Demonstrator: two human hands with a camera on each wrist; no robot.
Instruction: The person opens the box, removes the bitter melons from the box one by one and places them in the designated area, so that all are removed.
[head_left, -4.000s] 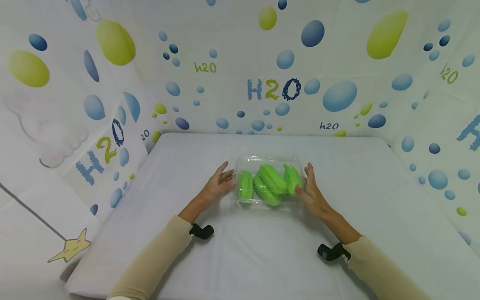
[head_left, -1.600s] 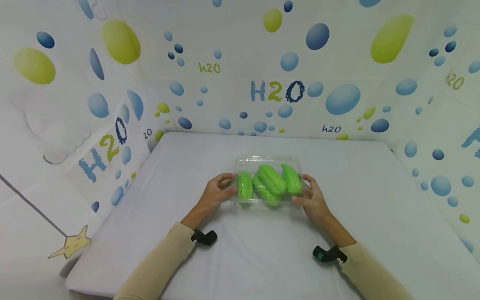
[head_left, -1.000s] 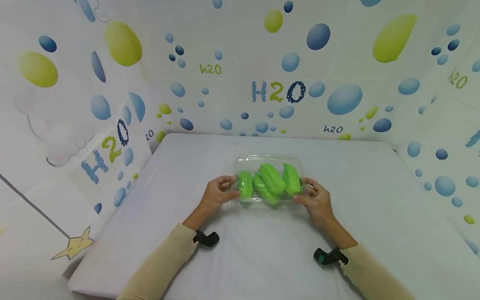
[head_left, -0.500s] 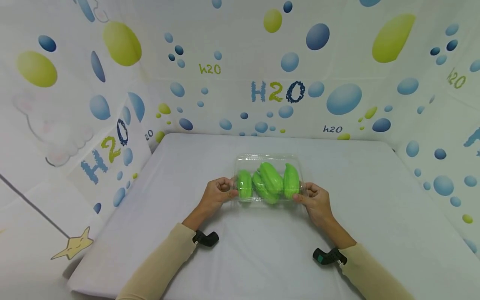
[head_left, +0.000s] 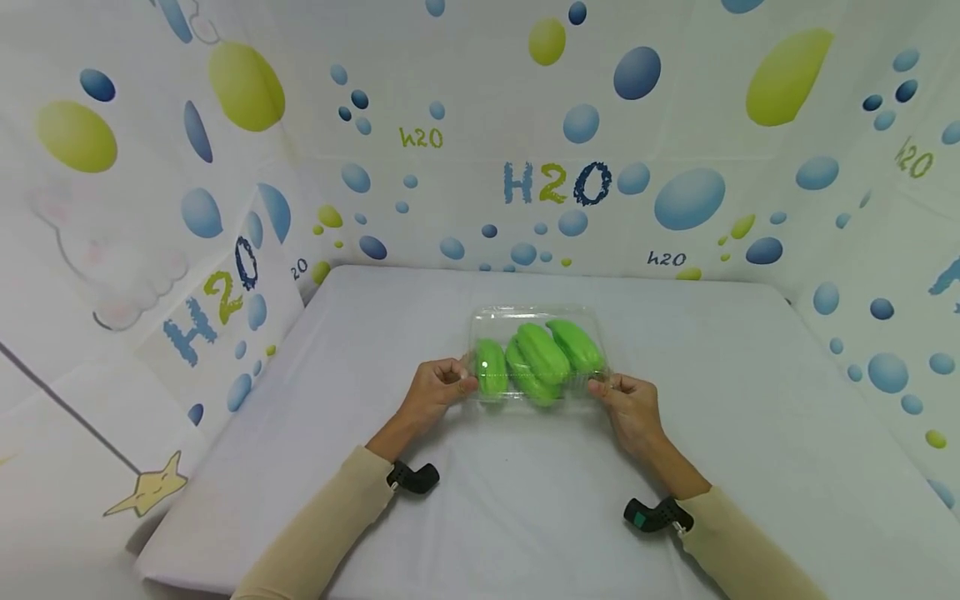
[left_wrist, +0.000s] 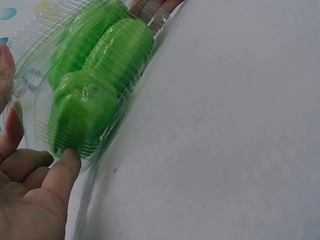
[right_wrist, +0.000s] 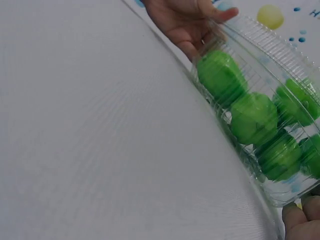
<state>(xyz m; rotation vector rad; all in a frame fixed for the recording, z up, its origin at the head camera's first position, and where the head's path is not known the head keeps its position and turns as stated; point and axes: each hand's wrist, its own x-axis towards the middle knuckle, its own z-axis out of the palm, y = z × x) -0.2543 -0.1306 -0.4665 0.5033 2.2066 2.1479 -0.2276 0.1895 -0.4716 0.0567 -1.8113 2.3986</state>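
At the centre of the head view, the left hand [head_left: 433,392] and right hand [head_left: 632,403] grip opposite ends of a clear clamshell box [head_left: 537,360] of green fruit [head_left: 542,353], fingers curled on its rim, tilted above the white surface [head_left: 525,500].

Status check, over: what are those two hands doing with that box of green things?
Left hand grips the box's left end, right hand its right end. Lid shut, green fruits inside. Nothing else on the table.
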